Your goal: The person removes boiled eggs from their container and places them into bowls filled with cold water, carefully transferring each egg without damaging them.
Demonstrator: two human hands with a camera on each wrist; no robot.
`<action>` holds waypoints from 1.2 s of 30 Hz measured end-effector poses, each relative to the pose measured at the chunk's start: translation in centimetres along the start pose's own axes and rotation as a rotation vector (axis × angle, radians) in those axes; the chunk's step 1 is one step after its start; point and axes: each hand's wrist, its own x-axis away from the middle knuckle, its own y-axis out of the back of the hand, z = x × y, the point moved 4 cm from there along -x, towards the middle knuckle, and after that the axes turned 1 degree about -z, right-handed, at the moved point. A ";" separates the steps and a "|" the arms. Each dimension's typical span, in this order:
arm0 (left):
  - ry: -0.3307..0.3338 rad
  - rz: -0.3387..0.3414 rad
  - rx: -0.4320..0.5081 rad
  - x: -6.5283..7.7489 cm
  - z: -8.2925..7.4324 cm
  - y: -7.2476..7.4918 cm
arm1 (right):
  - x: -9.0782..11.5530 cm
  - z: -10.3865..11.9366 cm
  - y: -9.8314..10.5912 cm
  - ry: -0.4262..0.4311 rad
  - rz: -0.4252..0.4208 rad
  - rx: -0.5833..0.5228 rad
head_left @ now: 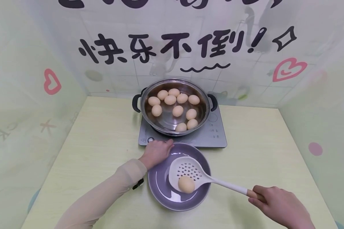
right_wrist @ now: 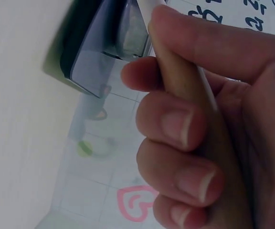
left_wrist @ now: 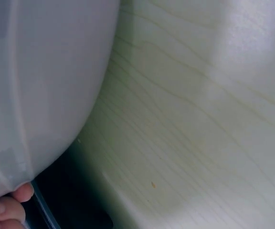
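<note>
My right hand grips the wooden handle of a white slotted spoon; the right wrist view has the fingers curled round it. The spoon's perforated head is over a grey shallow bowl, and one brown egg rests at its near edge. My left hand holds the bowl's upper left rim. In the left wrist view, bent fingertips show at the rim beside the bowl's outer wall. The rest of that hand is hidden there.
Behind the bowl, a steel pot with black side handles stands on a flat grey cooktop. Several brown eggs lie in its water. Printed sheeting walls the pale wooden table at the back and sides.
</note>
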 end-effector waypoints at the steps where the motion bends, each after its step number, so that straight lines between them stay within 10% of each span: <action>1: 0.001 0.005 -0.001 0.0 0.0 0.0 | 0.0 0.0 -0.1 0.005 0.000 -0.001; 14: 0.002 0.014 -0.012 0.0 0.0 -0.1 | -0.7 0.6 -0.4 0.015 -0.065 0.038; 36: 0.012 0.037 -0.019 0.0 0.1 0.0 | -0.5 0.7 1.4 0.206 -0.514 0.074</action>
